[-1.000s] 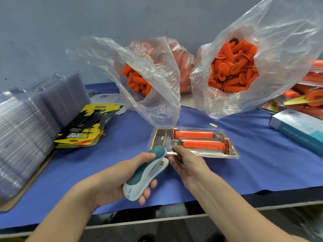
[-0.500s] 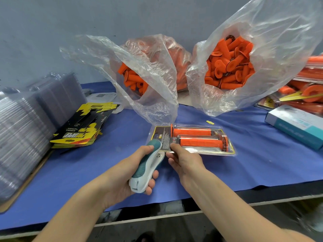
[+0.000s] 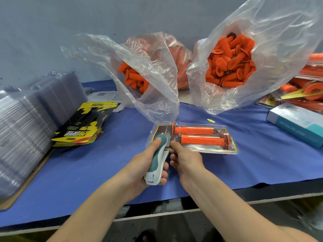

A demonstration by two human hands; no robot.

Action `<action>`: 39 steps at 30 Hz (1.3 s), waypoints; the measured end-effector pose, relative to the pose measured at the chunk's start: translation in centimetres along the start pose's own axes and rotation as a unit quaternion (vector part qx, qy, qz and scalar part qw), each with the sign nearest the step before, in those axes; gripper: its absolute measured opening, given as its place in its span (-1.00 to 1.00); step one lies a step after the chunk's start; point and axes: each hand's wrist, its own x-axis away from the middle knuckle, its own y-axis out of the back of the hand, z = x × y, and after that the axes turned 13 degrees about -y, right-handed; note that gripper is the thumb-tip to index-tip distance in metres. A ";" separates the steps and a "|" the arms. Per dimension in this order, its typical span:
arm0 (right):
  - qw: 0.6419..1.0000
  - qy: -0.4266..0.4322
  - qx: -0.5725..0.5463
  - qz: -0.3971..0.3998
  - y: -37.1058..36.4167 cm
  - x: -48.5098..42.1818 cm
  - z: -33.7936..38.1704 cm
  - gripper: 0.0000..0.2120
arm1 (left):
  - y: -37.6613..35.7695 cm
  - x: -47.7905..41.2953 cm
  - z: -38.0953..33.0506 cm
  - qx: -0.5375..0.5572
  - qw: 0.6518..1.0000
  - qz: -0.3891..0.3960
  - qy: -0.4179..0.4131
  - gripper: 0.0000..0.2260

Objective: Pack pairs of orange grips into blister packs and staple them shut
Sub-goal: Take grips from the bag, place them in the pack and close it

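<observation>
A clear blister pack [image 3: 206, 146] with two orange grips [image 3: 201, 139] and a printed card lies on the blue cloth in the middle. My left hand [image 3: 139, 168] grips a teal and white stapler [image 3: 157, 159], whose nose sits over the pack's near left edge. My right hand [image 3: 185, 158] pinches that same edge right beside the stapler, thumb on top.
Two open plastic bags of loose orange grips [image 3: 230, 62] [image 3: 134, 79] stand behind. Stacked empty blister shells [image 3: 26, 123] and yellow-black cards [image 3: 83, 128] lie at the left. A white-teal box [image 3: 297, 123] and filled packs [image 3: 307, 91] sit at the right. The table edge [image 3: 174, 212] runs close below my hands.
The stapler has moved forward onto the pack's near left edge. My right hand has stayed pinching that edge.
</observation>
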 end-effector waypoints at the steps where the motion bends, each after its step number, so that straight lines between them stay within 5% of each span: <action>1: 1.000 0.004 0.009 -0.006 0.0 0.0 0.0 -0.80 | -0.1 -0.1 0.0 0.000 1.000 -0.007 -0.003 -0.52; 33: 0.998 0.028 0.054 0.030 0.0 -0.7 -0.9 -0.76 | -0.8 -0.7 -0.1 0.022 0.998 -0.053 -0.010 -0.58; 39: 0.985 -0.090 0.049 0.139 -0.9 0.2 -0.8 -0.61 | -0.5 -0.5 -0.1 0.057 0.997 -0.041 -0.013 -0.64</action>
